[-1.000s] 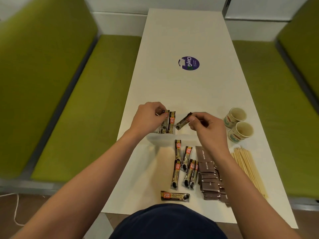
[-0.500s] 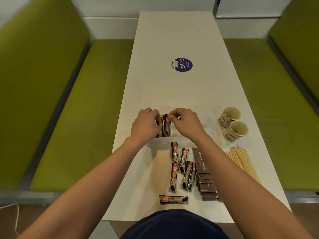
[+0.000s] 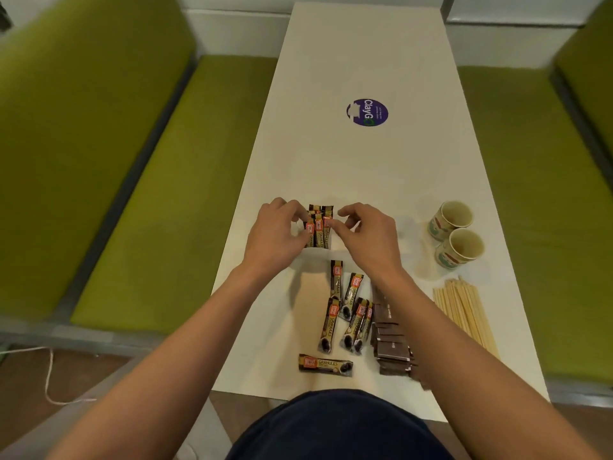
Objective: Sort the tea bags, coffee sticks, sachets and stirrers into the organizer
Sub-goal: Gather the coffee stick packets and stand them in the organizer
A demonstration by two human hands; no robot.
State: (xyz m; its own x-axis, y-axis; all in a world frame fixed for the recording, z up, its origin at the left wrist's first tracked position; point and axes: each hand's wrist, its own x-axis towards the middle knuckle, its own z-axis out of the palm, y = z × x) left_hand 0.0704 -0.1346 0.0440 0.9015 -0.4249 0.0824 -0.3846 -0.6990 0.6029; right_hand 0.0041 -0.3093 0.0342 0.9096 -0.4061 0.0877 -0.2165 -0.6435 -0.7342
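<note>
coffee stick bunch stands upright on the bench, orange tops up, about two rows deep. a second ago the right grip was bringing one stick in from the right, apart from the bunch. now that stick sits in the front row with the rest, so one more is sorted. left grip curls round the bunch's left side and holds it steady. right grip pinches the top of the rightmost stick between thumb and forefinger, narrow, not let go yet. organizer is too clear to make out, so cannot tell which compartment the bunch is in.

loose coffee sticks, about five, lie flat just nearer the person. a single stick lies crosswise close to the near edge. judgement: coffee part roughly half done, the same pick-and-add repeats for these. brown sachets are stacked just right of the loose sticks, partly under the right forearm. wooden stirrers lie further right; both piles look not yet sorted. two paper cups sit on their sides beyond the stirrers. purple sticker is far up the bench. green seats run along both sides.
</note>
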